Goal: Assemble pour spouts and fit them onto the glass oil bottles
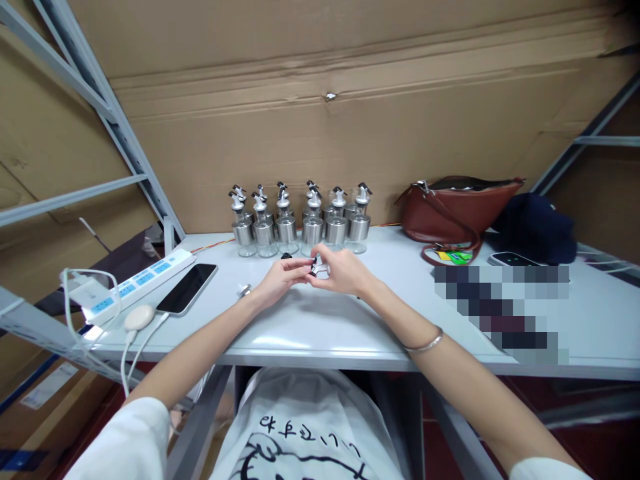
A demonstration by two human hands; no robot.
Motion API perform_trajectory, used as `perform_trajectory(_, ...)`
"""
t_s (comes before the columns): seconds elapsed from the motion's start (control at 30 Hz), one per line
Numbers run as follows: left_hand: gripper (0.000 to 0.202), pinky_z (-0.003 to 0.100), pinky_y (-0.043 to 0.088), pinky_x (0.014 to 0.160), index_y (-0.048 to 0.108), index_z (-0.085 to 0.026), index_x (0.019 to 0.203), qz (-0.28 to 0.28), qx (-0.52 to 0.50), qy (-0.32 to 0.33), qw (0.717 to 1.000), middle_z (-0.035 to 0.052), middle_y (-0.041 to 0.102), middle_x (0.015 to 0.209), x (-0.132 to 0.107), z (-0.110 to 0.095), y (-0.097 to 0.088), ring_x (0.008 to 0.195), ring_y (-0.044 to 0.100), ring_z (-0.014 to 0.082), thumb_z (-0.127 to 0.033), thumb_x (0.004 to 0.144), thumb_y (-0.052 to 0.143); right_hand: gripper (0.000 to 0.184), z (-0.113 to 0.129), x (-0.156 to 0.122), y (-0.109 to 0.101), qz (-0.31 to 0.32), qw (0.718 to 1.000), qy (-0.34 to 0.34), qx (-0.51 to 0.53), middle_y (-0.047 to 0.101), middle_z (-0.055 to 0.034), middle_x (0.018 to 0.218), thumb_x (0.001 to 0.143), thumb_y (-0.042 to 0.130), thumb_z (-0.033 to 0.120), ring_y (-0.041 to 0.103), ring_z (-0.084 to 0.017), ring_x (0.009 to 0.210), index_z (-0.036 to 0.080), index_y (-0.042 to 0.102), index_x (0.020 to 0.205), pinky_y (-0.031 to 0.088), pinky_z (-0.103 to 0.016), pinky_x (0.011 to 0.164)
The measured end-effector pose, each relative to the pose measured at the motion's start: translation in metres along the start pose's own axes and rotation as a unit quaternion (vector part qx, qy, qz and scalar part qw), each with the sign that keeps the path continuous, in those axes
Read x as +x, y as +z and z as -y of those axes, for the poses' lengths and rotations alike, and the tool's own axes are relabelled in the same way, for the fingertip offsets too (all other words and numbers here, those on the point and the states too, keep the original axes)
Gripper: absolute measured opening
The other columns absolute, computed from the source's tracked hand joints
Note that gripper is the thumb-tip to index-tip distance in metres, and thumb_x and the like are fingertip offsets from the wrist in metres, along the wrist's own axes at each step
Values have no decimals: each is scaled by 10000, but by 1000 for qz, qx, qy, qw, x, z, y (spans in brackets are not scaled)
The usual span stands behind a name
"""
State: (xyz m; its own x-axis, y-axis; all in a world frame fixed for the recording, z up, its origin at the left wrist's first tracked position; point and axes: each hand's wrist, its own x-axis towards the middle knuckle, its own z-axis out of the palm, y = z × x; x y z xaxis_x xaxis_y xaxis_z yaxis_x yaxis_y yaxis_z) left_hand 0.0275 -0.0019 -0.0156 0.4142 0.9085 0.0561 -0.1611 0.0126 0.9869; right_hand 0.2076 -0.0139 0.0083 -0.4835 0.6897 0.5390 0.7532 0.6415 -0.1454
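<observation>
Above the middle of the table, my left hand (286,277) and my right hand (344,272) meet fingertip to fingertip. Between them is a small silver-and-black pourer spout (321,269), partly hidden by the fingers. My right hand pinches its silver body between thumb and fingers. My left fingertips are closed at its black end; whether they grip a separate black piece cannot be made out. Behind my left hand lies a small black part (286,256). A loose silver spout piece (245,291) lies close to my left forearm.
Several glass-and-steel oil bottles (313,230) with pourer tops stand in rows against the cardboard. At left are a power strip (145,283), a phone (187,289) and a white round charger (139,317). A brown bag (450,217) and dark cap (535,227) sit at right.
</observation>
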Motion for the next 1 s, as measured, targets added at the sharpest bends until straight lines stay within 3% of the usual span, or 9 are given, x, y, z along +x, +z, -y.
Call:
perform_trajectory(0.8, 158, 280, 539, 658, 614, -106, 901, 3, 36, -5, 999, 12, 635, 825, 1, 5, -3, 697, 615, 115, -263, 901, 588, 274, 1, 0, 7, 14, 1000, -4, -4, 647, -29, 596, 760, 591, 407, 607, -215, 522, 194, 484, 895, 310, -240, 504)
perform_trajectory(1.0, 145, 283, 540, 666, 612, -107, 900, 1, 19, -6, 1000, 14, 633, 837, 1, 5, -1, 712, 616, 117, -250, 899, 590, 253, 0, 1, 6, 11, 1000, 2, 16, 590, 1, 553, 752, 584, 394, 554, -187, 474, 202, 462, 865, 311, -235, 506)
